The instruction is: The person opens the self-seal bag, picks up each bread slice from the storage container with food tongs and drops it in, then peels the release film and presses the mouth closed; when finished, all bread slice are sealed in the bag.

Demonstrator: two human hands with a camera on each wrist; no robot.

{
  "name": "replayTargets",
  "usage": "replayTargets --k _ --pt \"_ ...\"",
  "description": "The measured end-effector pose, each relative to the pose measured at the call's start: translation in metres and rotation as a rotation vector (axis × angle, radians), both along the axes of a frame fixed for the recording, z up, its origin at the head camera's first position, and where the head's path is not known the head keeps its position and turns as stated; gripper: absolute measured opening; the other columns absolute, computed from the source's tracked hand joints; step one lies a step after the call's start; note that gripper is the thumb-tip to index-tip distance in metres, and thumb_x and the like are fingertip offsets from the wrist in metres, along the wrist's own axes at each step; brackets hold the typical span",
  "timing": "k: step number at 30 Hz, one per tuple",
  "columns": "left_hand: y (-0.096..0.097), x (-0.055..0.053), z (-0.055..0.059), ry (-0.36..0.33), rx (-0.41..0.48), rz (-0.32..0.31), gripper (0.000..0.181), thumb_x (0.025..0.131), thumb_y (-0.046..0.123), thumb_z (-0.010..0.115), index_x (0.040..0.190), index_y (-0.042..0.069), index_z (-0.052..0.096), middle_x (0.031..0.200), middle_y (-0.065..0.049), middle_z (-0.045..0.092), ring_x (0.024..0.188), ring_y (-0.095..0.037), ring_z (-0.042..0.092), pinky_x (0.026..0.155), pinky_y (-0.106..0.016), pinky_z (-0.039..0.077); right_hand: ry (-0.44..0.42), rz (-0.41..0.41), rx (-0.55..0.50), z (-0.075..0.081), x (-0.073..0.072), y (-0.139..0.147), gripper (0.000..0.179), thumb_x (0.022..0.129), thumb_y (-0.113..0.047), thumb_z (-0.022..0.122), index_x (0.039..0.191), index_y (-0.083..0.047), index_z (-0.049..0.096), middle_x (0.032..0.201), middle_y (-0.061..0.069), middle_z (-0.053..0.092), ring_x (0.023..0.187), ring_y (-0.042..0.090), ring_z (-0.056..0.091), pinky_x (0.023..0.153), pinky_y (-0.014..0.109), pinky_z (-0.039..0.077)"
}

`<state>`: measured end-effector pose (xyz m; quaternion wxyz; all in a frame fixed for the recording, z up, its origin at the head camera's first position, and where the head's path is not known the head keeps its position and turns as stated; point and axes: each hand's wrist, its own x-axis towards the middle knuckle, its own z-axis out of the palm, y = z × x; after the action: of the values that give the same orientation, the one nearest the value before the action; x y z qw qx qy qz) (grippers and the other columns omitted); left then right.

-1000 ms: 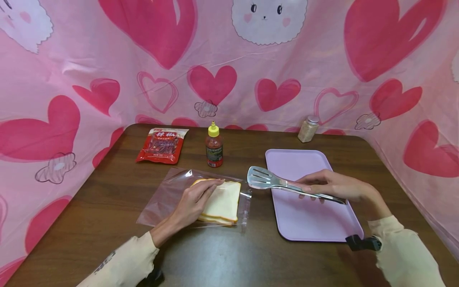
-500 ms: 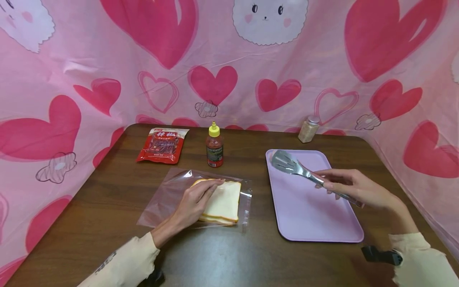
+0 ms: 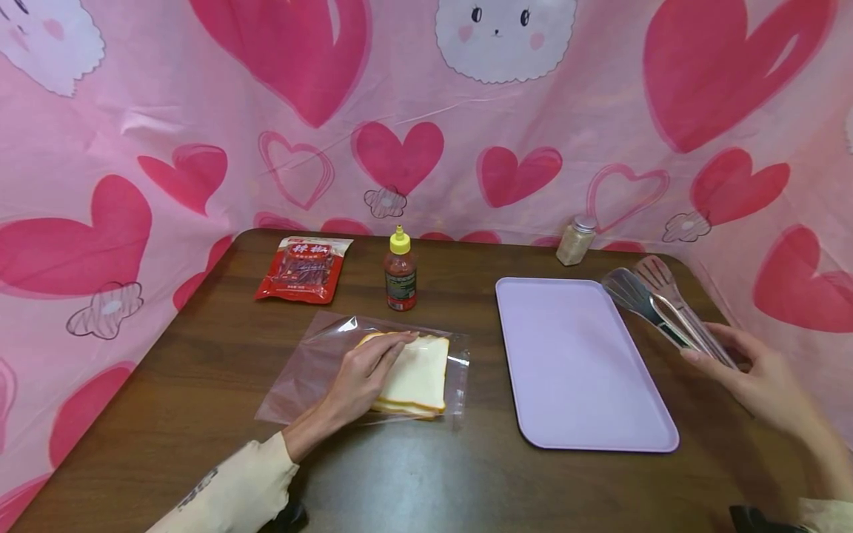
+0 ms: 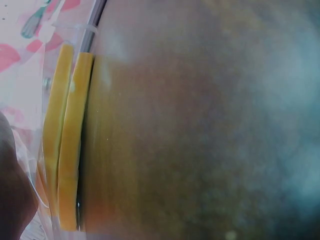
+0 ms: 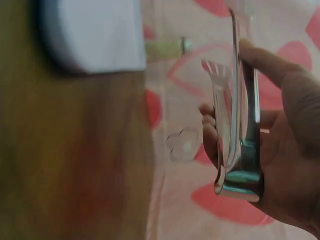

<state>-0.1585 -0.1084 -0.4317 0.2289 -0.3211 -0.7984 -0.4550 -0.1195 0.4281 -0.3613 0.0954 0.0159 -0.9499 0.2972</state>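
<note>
White sliced bread [image 3: 421, 374] with a brown crust lies stacked on the table, a clear plastic bag [image 3: 293, 389] spread out around it. My left hand [image 3: 360, 376] rests on top of the bread, fingers extended together across its upper left part. In the left wrist view two crust edges of the bread [image 4: 75, 140] show side by side under clear film. Off to the right, my right hand [image 3: 773, 381] grips metal tongs [image 3: 696, 329] by their handle end, slotted heads spread apart and pointing away from me. The right wrist view shows the tongs [image 5: 242, 177] between thumb and fingers.
A lilac tray [image 3: 580, 370] lies between the bread and the tongs. Behind stand a yellow-capped sauce bottle [image 3: 400, 277] and a small seasoning jar [image 3: 576, 240]. A red food packet [image 3: 303, 270] lies at the back left. A pink heart-patterned cloth [image 3: 426, 104] hangs around the table.
My right hand has carried the tongs rightward, from the tray's left edge across it to beyond its right side. The tongs' heads have spread apart. My left hand stays on the bread.
</note>
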Motion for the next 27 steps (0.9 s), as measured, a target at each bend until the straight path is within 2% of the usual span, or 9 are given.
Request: replayTargets --k 2,4,6,9,11,12,16,20,27 --pt "0.000 0.000 0.000 0.009 -0.001 -0.001 0.024 0.100 -0.006 0.064 0.120 0.000 0.075 0.123 -0.013 0.078 0.116 -0.030 0.074 0.100 -0.043 0.059 0.009 -0.037 0.032 -0.006 0.005 0.008 0.065 0.096 -0.024 0.078 0.141 0.014 0.051 0.115 0.041 0.062 0.077 -0.017 0.044 0.058 0.008 0.042" --pt "0.000 0.000 -0.001 0.017 -0.002 -0.002 0.024 0.099 -0.006 0.065 0.120 0.000 0.075 0.122 -0.013 0.078 0.115 -0.030 0.074 0.100 -0.042 0.059 0.011 -0.073 0.061 -0.013 0.008 0.016 0.066 0.095 -0.028 0.078 0.138 0.016 0.053 0.118 0.047 0.060 0.076 -0.016 0.042 0.057 0.008 0.039" --pt "0.000 0.000 -0.001 0.016 -0.004 -0.003 0.024 0.100 -0.006 0.065 0.120 0.001 0.075 0.123 -0.012 0.078 0.115 -0.029 0.074 0.100 -0.042 0.058 -0.001 -0.116 0.101 -0.019 0.010 0.022 0.069 0.094 -0.033 0.078 0.134 0.018 0.054 0.114 0.048 0.061 0.076 -0.006 0.050 0.056 0.012 0.037" --pt "0.000 0.001 0.000 0.006 -0.004 -0.005 0.024 0.100 -0.005 0.065 0.121 0.001 0.075 0.123 -0.012 0.078 0.116 -0.029 0.073 0.101 -0.042 0.058 -0.040 -0.163 0.136 -0.026 0.012 0.027 0.074 0.095 -0.040 0.076 0.132 0.020 0.055 0.108 0.048 0.062 0.075 0.024 0.062 0.058 0.026 0.043" --pt "0.000 0.001 0.000 0.000 -0.005 -0.007 0.024 0.100 -0.004 0.064 0.121 0.001 0.075 0.124 -0.012 0.078 0.116 -0.029 0.073 0.101 -0.042 0.058 -0.068 -0.181 0.147 -0.031 0.013 0.029 0.077 0.095 -0.043 0.075 0.132 0.021 0.053 0.107 0.048 0.062 0.079 0.043 0.063 0.060 0.034 0.045" --pt "0.000 0.001 0.001 -0.002 -0.004 -0.008 0.024 0.100 -0.004 0.065 0.121 0.001 0.075 0.124 -0.012 0.078 0.116 -0.029 0.073 0.101 -0.043 0.058 -0.083 -0.187 0.149 -0.033 0.014 0.029 0.078 0.095 -0.044 0.074 0.132 0.021 0.053 0.107 0.047 0.062 0.081 0.047 0.062 0.060 0.038 0.045" --pt "0.000 0.001 0.001 -0.006 -0.006 -0.010 0.024 0.100 -0.004 0.065 0.121 0.001 0.075 0.123 -0.012 0.078 0.116 -0.029 0.074 0.100 -0.044 0.059 -0.122 -0.207 0.152 -0.040 0.015 0.030 0.081 0.097 -0.047 0.072 0.133 0.022 0.050 0.110 0.049 0.061 0.085 0.054 0.062 0.066 0.049 0.048" --pt "0.000 0.001 0.001 -0.011 -0.007 -0.013 0.024 0.101 -0.004 0.065 0.121 0.001 0.075 0.123 -0.012 0.078 0.116 -0.029 0.074 0.100 -0.044 0.059 -0.130 -0.220 0.150 -0.044 0.017 0.030 0.083 0.098 -0.047 0.070 0.133 0.024 0.048 0.116 0.052 0.058 0.096 0.063 0.060 0.077 0.064 0.048" --pt "-0.001 0.000 -0.001 0.008 -0.005 -0.015 0.024 0.100 -0.005 0.065 0.121 0.001 0.075 0.122 -0.013 0.078 0.115 -0.029 0.074 0.099 -0.042 0.060 -0.116 -0.212 0.184 -0.050 0.018 0.031 0.083 0.096 -0.046 0.071 0.127 0.028 0.049 0.112 0.053 0.058 0.098 0.067 0.058 0.077 0.066 0.048"
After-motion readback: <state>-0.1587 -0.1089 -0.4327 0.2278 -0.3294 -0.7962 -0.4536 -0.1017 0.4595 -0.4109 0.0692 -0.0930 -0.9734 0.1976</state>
